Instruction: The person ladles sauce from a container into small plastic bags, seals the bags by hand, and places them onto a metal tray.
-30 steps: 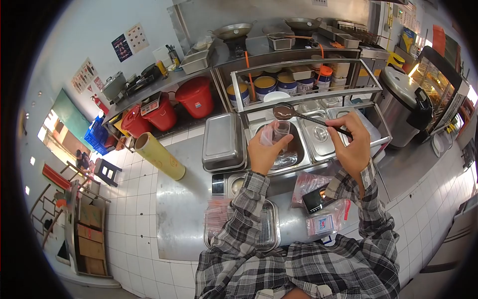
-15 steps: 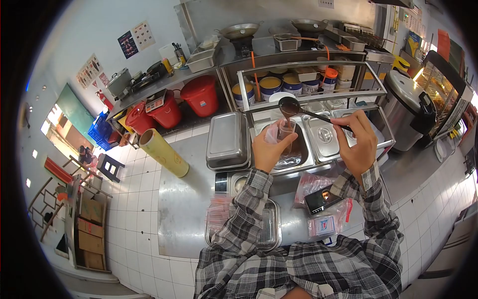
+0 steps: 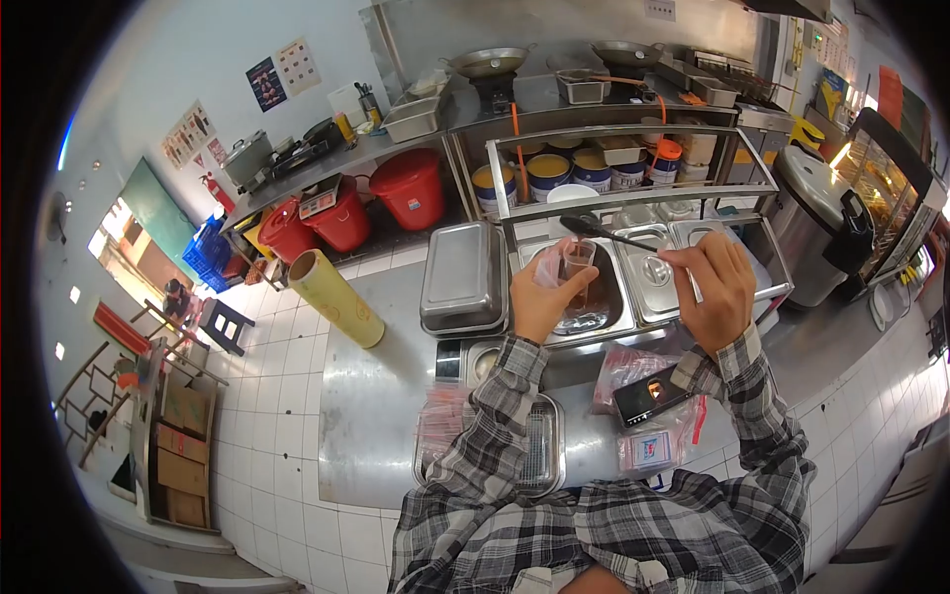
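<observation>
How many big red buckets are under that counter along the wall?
3. They stand in a row under the counter: the left bucket, the middle bucket and the right bucket. More could be hidden behind them.

Tub (image 3: 627, 180): large letters, seemingly opening "FI"; remainder illegible.
Neighbouring tub (image 3: 547, 180): lettering on the side, too small to read.
Packet (image 3: 650, 452): printed label in blue and red; wording illegible.
Red bin (image 3: 396, 188): small sticker (image 3: 412, 206); print illegible.
Roll (image 3: 332, 294): reddish marks near the lower end; indecipherable.
Dark poster (image 3: 265, 84), pale poster (image 3: 298, 66) and long poster (image 3: 187, 135), on the wall (image 3: 213, 74): printed matter, too small to read.
Sheet (image 3: 660, 10), top edge of view: row of small dark marks; unreadable.
</observation>
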{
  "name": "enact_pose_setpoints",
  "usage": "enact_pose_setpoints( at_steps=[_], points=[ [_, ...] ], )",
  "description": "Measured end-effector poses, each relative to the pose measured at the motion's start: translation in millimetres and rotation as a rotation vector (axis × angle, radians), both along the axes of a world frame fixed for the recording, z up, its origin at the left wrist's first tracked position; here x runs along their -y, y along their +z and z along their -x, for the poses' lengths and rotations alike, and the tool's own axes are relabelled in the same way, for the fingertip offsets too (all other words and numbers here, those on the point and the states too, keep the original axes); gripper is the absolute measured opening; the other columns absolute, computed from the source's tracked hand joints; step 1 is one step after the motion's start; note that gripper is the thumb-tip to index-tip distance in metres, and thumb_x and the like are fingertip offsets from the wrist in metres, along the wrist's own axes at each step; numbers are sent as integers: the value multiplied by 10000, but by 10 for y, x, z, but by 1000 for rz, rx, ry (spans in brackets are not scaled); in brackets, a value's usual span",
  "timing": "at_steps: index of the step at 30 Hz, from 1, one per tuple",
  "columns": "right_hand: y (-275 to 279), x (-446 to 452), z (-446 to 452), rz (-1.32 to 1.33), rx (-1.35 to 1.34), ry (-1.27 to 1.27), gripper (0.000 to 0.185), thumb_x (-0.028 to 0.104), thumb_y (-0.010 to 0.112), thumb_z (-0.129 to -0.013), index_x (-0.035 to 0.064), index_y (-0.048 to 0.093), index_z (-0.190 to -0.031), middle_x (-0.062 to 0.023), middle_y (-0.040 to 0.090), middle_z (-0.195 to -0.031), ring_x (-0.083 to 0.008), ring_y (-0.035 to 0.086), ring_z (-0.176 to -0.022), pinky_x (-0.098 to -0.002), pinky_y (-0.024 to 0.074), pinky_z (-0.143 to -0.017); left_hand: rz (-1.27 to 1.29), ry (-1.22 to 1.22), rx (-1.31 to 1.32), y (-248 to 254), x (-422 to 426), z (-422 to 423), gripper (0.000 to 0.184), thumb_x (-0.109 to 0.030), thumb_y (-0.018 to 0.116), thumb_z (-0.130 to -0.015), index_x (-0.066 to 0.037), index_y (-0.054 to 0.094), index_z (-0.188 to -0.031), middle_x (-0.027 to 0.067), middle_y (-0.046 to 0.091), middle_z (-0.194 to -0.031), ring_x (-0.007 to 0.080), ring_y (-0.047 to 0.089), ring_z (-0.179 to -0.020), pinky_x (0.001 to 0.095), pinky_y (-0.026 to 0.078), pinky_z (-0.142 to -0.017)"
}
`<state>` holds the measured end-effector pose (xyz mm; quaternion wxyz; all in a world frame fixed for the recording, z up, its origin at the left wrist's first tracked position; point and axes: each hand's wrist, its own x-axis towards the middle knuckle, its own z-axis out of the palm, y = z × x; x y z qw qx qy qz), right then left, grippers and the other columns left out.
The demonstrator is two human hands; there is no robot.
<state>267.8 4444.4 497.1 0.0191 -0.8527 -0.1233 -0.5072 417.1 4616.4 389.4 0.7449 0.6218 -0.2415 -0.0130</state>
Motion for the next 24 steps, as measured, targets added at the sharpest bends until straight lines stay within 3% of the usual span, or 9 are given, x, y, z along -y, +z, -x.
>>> enact_pose_setpoints(
  at_steps=[2,6,9,12,15,19,21,24],
  points=[
    [-5,8,-7,-18,-22,1,206,0,695,-738,80,682,-927,-61,503,-826,-257,526,-755,-370,391,-655,37,-10,1,-16,0,7,599,-181,861,-746,-4,617,-1264,47,708,-1035,49,611,-690,214,519,-633],
    [-21,29,-35,-98,-53,-1,205,2,706,-737,76,678,-927,-76,526,-846,-272,550,-787,-379,414,-680,19,-17,-7,5,-38,27,618,-181,860,-748,-3,604,-1281,47,709,-1027,52,614,-676,214,517,-619],
    [-33,34,-47,-184,-84,16,196,-2,707,-745,69,677,-926,-85,547,-856,-286,567,-811,-385,435,-702,-52,29,39,83,-78,77,576,-124,852,-754,9,615,-1262,62,678,-1162,58,620,-711,210,508,-632],
    [-80,50,-66,-267,-125,30,177,-5,705,-768,63,678,-929,-86,568,-860,-282,589,-815,-375,455,-703,-52,13,-4,148,-117,151,581,-139,856,-752,4,617,-1262,66,675,-1171,52,611,-688,207,500,-618],
    [-136,37,-95,-390,-148,87,149,2,698,-798,56,679,-935,-82,581,-863,-268,612,-802,-354,475,-694,-55,30,23,57,-134,106,616,-177,856,-747,6,604,-1279,39,706,-983,55,615,-665,218,509,-597],
    [-169,6,-86,-528,-207,54,122,8,677,-827,49,674,-941,-85,590,-867,-263,638,-795,-339,500,-691,-70,95,59,-33,-180,109,598,-160,858,-743,15,616,-1261,57,700,-1051,52,609,-661,214,504,-597],
    [-374,77,-155,-603,-234,34,114,11,667,-833,47,668,-941,-88,589,-866,-266,639,-802,-338,502,-698,-26,92,46,-87,-205,127,572,-115,843,-763,28,608,-1264,72,678,-1158,50,611,-650,208,495,-586],
    [-742,78,-247,-580,-320,1,95,33,673,-829,50,664,-923,-98,586,-864,-264,643,-802,-338,504,-694,-20,184,97,-91,-262,218,568,-92,837,-765,36,603,-1267,76,681,-1149,58,620,-640,212,501,-582]
  ],
)
